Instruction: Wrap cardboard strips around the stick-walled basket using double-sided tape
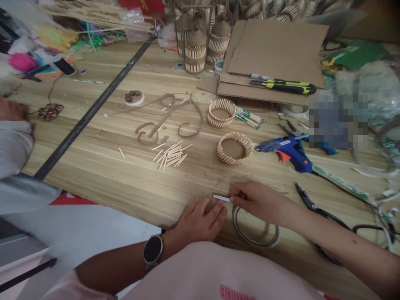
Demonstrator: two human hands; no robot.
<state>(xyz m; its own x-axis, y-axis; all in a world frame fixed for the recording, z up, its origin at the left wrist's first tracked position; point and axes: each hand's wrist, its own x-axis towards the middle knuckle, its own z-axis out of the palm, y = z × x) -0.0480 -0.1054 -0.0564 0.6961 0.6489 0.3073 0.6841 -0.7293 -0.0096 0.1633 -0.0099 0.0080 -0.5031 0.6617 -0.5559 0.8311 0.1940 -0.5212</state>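
My right hand [250, 200] pinches the end of a short, narrow strip [221, 198] with a white face and a brown edge, just above the table's front edge. My left hand [201, 218], a dark round watch on its wrist, lies with fingers extended beside the strip's lower side; whether it presses on the strip I cannot tell. Under my right hand rests a coiled band [256, 239], partly covered by the fingers. Beyond the hands stand two round baskets of small sticks, a nearer one [234, 160] and a farther one [221, 121].
Loose short sticks [170, 156] and curled brown strips [190, 134] lie mid-table. A blue glue gun [290, 152], scissors [308, 198] and a yellow-black cutter [290, 86] on cardboard [278, 54] are to the right. Another person's sleeve [15, 146] is at left.
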